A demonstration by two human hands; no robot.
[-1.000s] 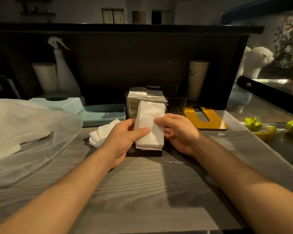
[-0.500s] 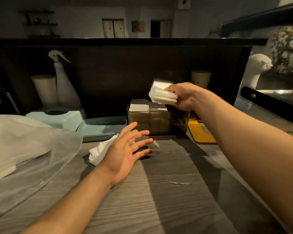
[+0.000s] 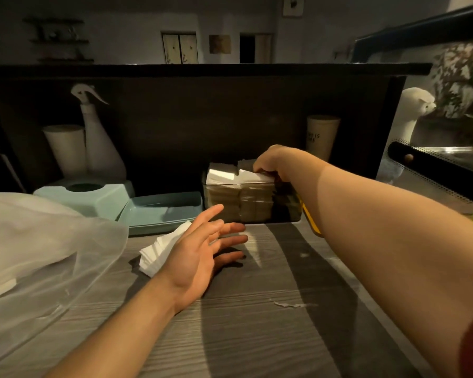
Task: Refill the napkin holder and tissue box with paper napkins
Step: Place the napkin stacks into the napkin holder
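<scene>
A clear dark napkin holder (image 3: 257,207) stands at the back of the wooden counter, filled with stacked white napkins. My right hand (image 3: 271,163) is on top of it, its fingers curled round a stack of napkins (image 3: 253,175) that lies at the holder's rim. My left hand (image 3: 202,249) hovers over the counter in front of the holder, fingers spread and holding nothing. A loose pile of white napkins (image 3: 159,248) lies just left of that hand. The pale green tissue box (image 3: 90,193) sits at the left with its lid (image 3: 161,214) lying beside it.
A big clear plastic bag (image 3: 38,255) with napkins inside covers the left counter. A white spray bottle (image 3: 99,140) and a paper roll (image 3: 66,148) stand behind the tissue box. A cup (image 3: 321,136) is behind the holder, a yellow board (image 3: 310,222) under my right arm.
Both hands held the napkin stack upright on the counter. My right hand then carried it up and lowered it onto the holder. My left hand let go and stays spread above the counter.
</scene>
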